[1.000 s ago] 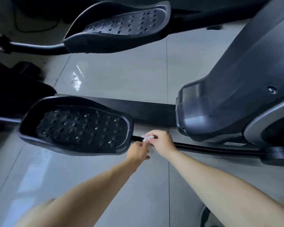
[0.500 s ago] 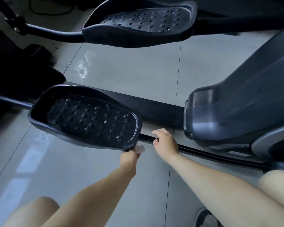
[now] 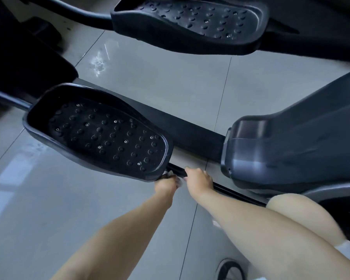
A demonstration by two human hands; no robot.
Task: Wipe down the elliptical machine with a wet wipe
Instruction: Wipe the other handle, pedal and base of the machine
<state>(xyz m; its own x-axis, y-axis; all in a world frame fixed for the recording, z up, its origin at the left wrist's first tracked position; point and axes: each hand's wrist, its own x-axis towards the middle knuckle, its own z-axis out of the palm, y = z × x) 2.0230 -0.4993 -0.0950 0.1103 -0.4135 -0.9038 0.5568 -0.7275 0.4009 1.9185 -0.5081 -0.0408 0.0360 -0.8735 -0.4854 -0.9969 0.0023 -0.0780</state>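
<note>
At the left, the near pedal [image 3: 101, 132] of the elliptical machine stands over the grey tiled floor [image 3: 38, 199], its black studded surface facing up. At the pedal's right tip is the left hand [image 3: 165, 185], with the fingers curled around a small white wet wipe [image 3: 171, 174] that it presses against the lower edge of the pedal; the fingertips are hidden under the rim. Just beside it, the right hand [image 3: 198, 181] grips the thin black bar [image 3: 230, 190] that runs from the pedal toward the right, with the fingers curled over the top of the bar. Higher up is the far pedal [image 3: 190, 25]. To the right is the dark grey housing [image 3: 291, 148] of the machine, and below it a bare knee [image 3: 303, 217]
</note>
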